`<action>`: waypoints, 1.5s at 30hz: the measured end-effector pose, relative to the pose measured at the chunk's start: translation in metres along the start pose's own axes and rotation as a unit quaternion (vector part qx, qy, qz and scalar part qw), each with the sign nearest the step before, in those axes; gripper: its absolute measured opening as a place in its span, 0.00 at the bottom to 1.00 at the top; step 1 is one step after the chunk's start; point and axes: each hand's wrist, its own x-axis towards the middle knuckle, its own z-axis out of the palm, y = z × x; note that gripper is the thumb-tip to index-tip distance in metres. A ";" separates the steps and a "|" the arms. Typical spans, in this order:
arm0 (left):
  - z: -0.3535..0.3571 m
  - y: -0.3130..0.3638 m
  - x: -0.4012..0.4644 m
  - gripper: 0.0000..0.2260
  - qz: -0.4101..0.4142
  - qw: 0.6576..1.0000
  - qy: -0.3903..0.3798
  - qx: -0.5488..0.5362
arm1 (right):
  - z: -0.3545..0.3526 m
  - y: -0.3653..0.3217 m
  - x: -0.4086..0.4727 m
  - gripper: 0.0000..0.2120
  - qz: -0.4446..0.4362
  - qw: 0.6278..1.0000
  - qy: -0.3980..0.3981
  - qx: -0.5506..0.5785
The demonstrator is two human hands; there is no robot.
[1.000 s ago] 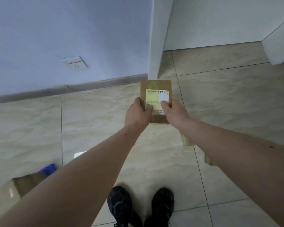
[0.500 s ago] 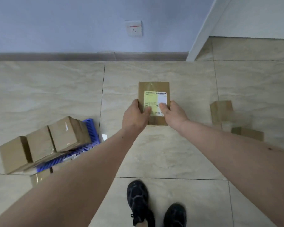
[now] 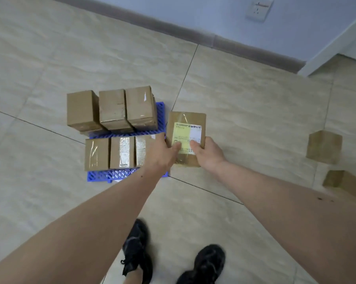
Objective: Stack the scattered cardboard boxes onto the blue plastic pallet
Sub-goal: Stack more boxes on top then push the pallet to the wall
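Your left hand (image 3: 159,154) and right hand (image 3: 207,153) both pinch the labelled box (image 3: 186,130), at 3 o'clock beside the blue pallet (image 3: 119,174) carrying six boxes (image 3: 113,111).

Six boxes (image 3: 111,121) sit in two rows on the pallet (image 3: 119,174); two more boxes (image 3: 324,147) lie well right.

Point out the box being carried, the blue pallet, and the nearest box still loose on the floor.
carried box (image 3: 188,117), head view, bare cardboard above its label.
blue pallet (image 3: 111,174), head view, near grid edge.
loose box (image 3: 324,147), head view, its front face, right of the hands.
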 end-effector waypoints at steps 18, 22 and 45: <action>-0.225 -0.225 0.086 0.14 -0.048 0.998 -0.036 -0.021 | 0.304 -0.135 0.008 0.19 0.028 0.998 -0.052 0.022; -0.229 -0.260 0.112 0.14 -0.056 0.997 -0.045 -0.032 | 0.346 -0.134 0.029 0.18 0.044 0.997 -0.049 0.037; -0.195 -0.318 0.151 0.14 -0.079 0.996 -0.015 -0.034 | 0.394 -0.105 0.077 0.19 0.050 0.997 -0.061 -0.015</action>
